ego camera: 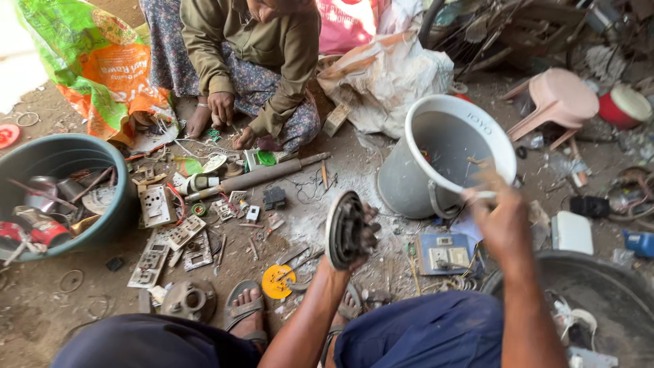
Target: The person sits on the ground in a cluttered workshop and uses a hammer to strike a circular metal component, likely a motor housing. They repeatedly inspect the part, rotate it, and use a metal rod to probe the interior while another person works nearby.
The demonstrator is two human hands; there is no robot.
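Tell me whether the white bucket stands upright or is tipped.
Tipped: the white bucket leans with its mouth turned toward the camera, inside wall showing.

One white bucket (446,153), one green tub (65,160), one pink stool (558,99). One yellow disc (278,281), two sacks (102,65).

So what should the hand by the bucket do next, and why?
Probably come back to the round disc part. The left hand holds it up on edge, while the right hand sits blurred at the white bucket's rim, and whether it holds anything is unclear.
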